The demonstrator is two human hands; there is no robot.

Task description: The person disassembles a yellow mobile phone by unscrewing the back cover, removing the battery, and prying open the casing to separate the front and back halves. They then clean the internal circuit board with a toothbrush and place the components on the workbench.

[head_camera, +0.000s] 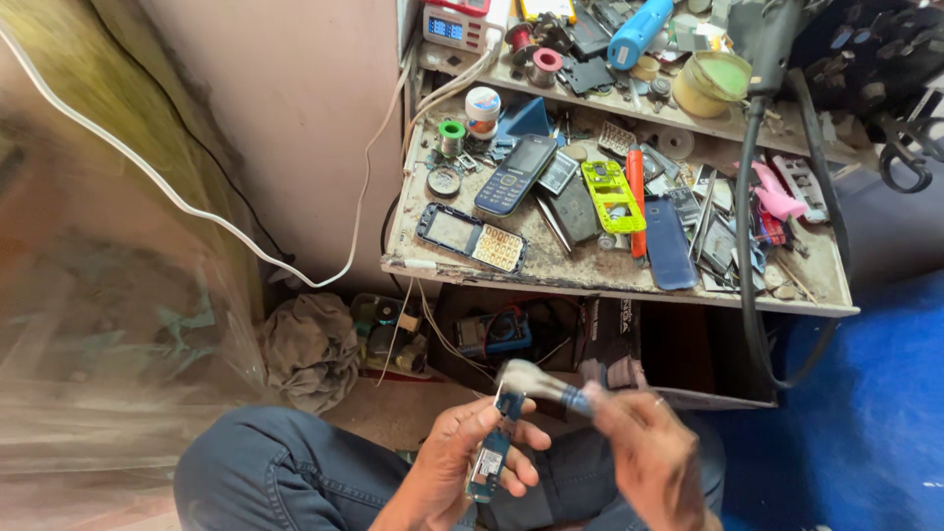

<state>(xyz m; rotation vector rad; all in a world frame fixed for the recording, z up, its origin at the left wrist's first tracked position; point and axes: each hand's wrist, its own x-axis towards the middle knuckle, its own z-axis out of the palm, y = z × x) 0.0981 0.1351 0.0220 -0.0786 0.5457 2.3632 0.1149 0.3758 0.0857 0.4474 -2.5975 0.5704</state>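
- Circuit board (491,454) stands gripped in the left hand (462,467), above the lap.
- Right hand (644,452) grasps a brush (536,382), bristles at the board's top edge.
- Strokes look best light, with the board steady.

Phones (515,173) on bench (580,267), behind hands (551,452).

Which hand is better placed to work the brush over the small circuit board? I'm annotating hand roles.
Probably the right hand: it grips the brush, bristles just above the circuit board. The left hand is occupied holding that board.
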